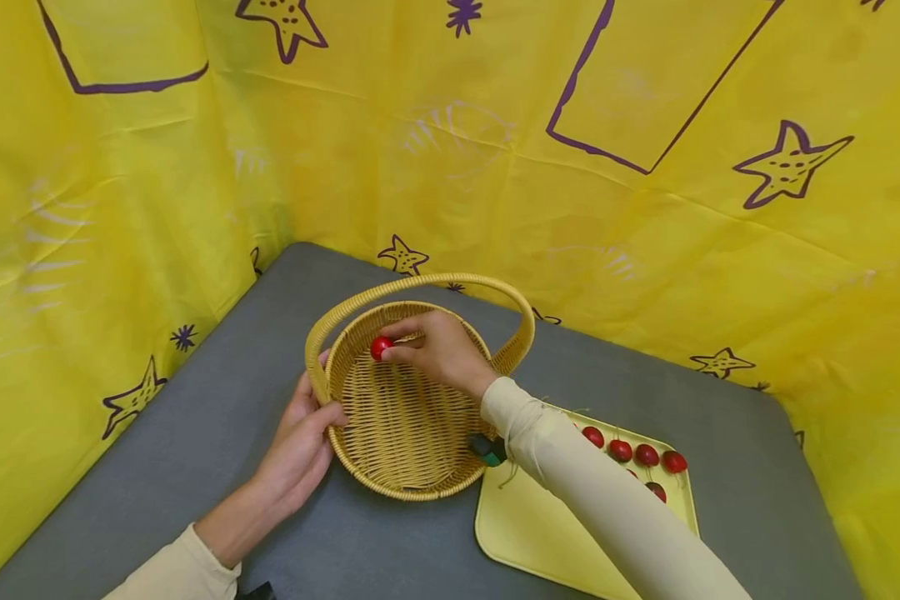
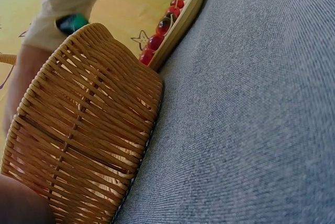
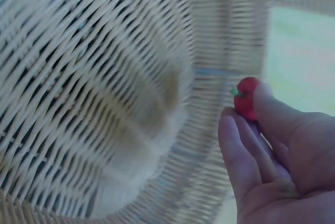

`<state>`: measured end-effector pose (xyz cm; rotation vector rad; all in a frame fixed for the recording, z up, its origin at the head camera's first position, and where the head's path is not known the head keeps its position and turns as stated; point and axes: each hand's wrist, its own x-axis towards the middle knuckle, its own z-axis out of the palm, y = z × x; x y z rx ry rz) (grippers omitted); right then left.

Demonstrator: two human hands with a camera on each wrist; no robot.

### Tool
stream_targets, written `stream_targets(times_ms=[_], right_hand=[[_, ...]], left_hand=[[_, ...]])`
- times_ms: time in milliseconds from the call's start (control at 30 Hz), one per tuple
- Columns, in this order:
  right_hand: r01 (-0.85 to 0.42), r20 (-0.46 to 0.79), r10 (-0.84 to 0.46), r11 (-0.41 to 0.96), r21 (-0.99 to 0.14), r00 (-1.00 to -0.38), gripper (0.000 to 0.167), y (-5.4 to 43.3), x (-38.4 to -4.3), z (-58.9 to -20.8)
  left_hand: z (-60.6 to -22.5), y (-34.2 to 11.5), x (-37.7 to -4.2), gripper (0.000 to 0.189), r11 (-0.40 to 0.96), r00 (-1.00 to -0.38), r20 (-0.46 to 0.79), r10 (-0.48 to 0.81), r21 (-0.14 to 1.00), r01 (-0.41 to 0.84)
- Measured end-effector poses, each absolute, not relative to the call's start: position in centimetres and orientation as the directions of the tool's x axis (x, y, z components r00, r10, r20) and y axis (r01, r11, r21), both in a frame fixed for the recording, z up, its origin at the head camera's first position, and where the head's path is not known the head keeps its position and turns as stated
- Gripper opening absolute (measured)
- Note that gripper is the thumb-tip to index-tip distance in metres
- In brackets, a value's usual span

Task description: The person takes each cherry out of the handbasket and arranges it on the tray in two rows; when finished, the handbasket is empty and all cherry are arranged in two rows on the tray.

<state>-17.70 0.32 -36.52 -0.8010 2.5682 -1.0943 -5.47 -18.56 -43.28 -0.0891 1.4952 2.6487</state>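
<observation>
A round wicker basket (image 1: 405,442) with a tall arched handle (image 1: 420,283) sits on the grey table. My left hand (image 1: 300,442) grips its left side, thumb over the rim and fingers outside; in the left wrist view, part of that hand shows beside the woven wall (image 2: 89,114). Over the basket's inside, my right hand (image 1: 446,350) pinches a shiny red cherry (image 1: 381,347) between thumb and fingertips. The right wrist view shows this cherry (image 3: 246,98) with a short green stem, in front of the woven wall (image 3: 214,35). No fruit shows on the basket's visible floor.
Right of the basket lies a yellow tray (image 1: 540,533), partly hidden by my right sleeve (image 1: 592,492). Several red cherries (image 1: 647,455) with thin stems lie along its far side. Yellow cloth (image 1: 450,167) with purple drawings hangs around the grey tabletop (image 1: 390,550).
</observation>
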Motion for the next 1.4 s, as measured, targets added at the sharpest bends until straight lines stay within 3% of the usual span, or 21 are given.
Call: stream_targets(times_ms=[300, 533, 767, 967, 1100, 1400], right_hand=[[-0.291, -0.014, -0.574, 0.436, -0.851, -0.819, 0.033, 7.5, -8.8, -30.8], [-0.215, 0.034, -0.324, 0.543, -0.812, -0.945, 0.034, 18.8, -3.4, -29.2], [-0.012, 0.031, 0.011, 0.746, -0.666, -0.999, 0.041, 30.2, -0.5, -32.6], [0.174, -0.048, 0.185, 0.763, -0.623, -0.982, 0.051, 35.3, 1.2, -37.1], [0.194, -0.047, 0.209, 0.769, -0.61, -0.977, 0.052, 36.0, 1.6, -39.0], [0.037, 0.124, 0.122, 0.844, -0.535, -0.985, 0.036, 35.4, 1.2, -41.3]], left_hand=[[-43.0, -18.6, -5.3, 0.097, -0.5, -0.988, -0.144, 0.065, 0.852, -0.157], [-43.0, -19.1, -5.3, 0.096, -0.498, -0.989, -0.115, 0.093, 0.855, -0.146], [-43.3, -19.2, -5.5, 0.098, -0.501, -0.989, -0.098, 0.111, 0.854, -0.141], [-43.6, -19.0, -5.7, 0.098, -0.506, -0.989, -0.084, 0.125, 0.852, -0.136], [-43.7, -19.1, -5.7, 0.099, -0.494, -0.987, -0.093, 0.13, 0.857, -0.145], [-43.6, -19.1, -5.9, 0.099, -0.499, -0.987, -0.093, 0.128, 0.855, -0.145]])
